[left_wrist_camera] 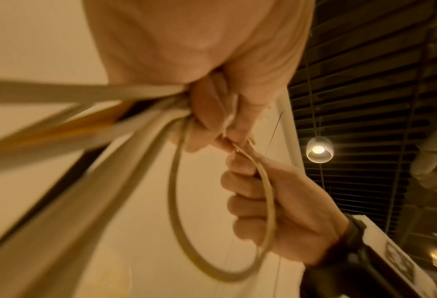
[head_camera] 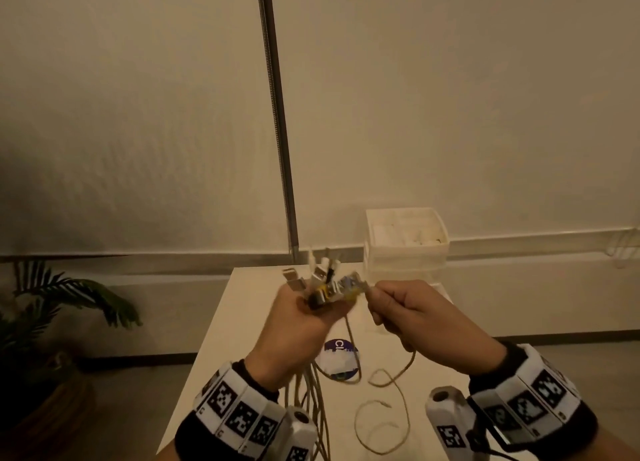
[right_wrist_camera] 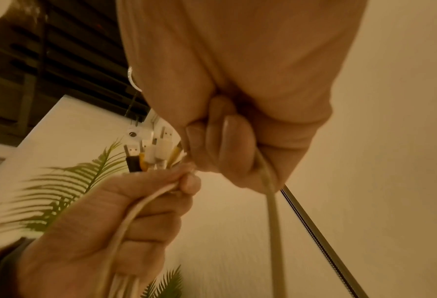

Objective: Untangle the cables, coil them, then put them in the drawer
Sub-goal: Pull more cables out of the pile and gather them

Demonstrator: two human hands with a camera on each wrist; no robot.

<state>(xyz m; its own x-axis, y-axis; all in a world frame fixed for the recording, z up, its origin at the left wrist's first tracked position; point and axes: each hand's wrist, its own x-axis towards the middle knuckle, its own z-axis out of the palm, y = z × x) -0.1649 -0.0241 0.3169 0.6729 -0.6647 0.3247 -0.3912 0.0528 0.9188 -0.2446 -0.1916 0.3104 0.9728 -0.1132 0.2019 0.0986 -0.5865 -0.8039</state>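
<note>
Untangling is in hand: above the white worktop the left hand clutches a bundle of pale plug-ended cables, the right hand pinches one thin beige cable (its slack looped near the front edge), which next needs drawing free before coiling.

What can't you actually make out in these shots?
- Head view: contents of the white plastic drawer unit, too dim and far.
- Head view: round blue-and-white sticker, text blurred, crossed by cables.
- Left wrist view: bundle of beige cables, motion-blurred; count unclear.
- Right wrist view: right hand hides how its cable is pinched.
</note>
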